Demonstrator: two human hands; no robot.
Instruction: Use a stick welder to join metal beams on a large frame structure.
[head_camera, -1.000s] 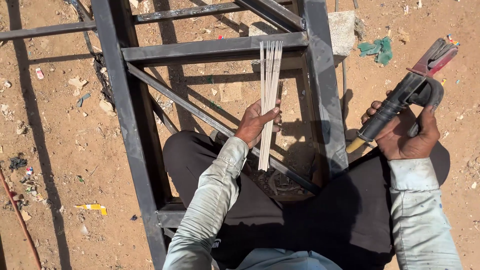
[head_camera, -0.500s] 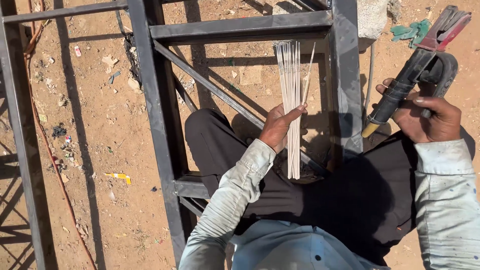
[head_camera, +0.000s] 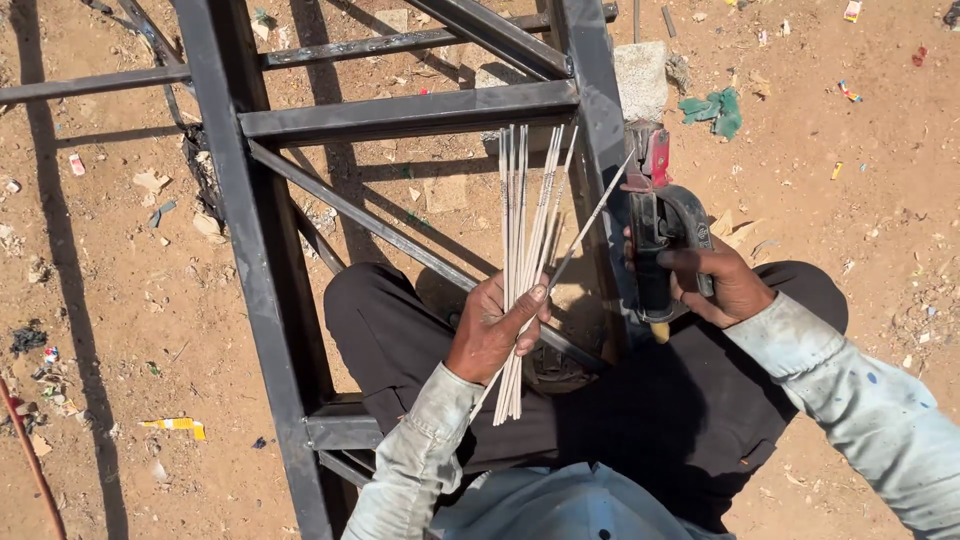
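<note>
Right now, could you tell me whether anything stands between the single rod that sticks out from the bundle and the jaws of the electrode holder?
Nothing visible does. The single rod angles from the left hand up to the red jaws of the electrode holder in the right hand; its tip is already at them, beside the black steel frame.

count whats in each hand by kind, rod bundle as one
bundle of welding rods, in the left hand: 1
electrode holder, in the right hand: 1
single rod angled toward the holder: 1
total: 3
</note>
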